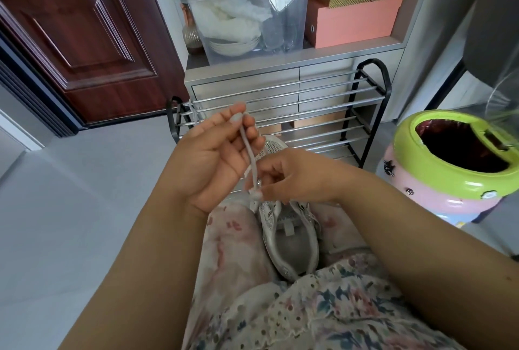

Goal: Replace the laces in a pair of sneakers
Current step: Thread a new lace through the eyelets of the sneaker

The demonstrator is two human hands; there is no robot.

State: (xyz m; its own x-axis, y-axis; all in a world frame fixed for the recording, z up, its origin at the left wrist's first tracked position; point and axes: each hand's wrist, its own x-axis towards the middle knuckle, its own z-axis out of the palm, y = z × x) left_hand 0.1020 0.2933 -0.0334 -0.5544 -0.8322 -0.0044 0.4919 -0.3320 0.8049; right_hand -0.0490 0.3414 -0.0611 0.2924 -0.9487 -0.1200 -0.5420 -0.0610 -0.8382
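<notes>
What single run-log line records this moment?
left hand: pinches lace up | right hand: pinches lace low | sneaker: on lap | stage: lacing unfinished

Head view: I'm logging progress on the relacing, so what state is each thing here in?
Left hand: raised, pinching the lace's upper end.
Right hand: fingers curled, pinching the lace low by the shoe.
White lace: stretched taut between the hands.
White sneaker: resting on the lap, opening up.
Shoe rack: upright, its visible bars bare.
Bin: upright, open-topped, lined.
Door: shut.
</notes>
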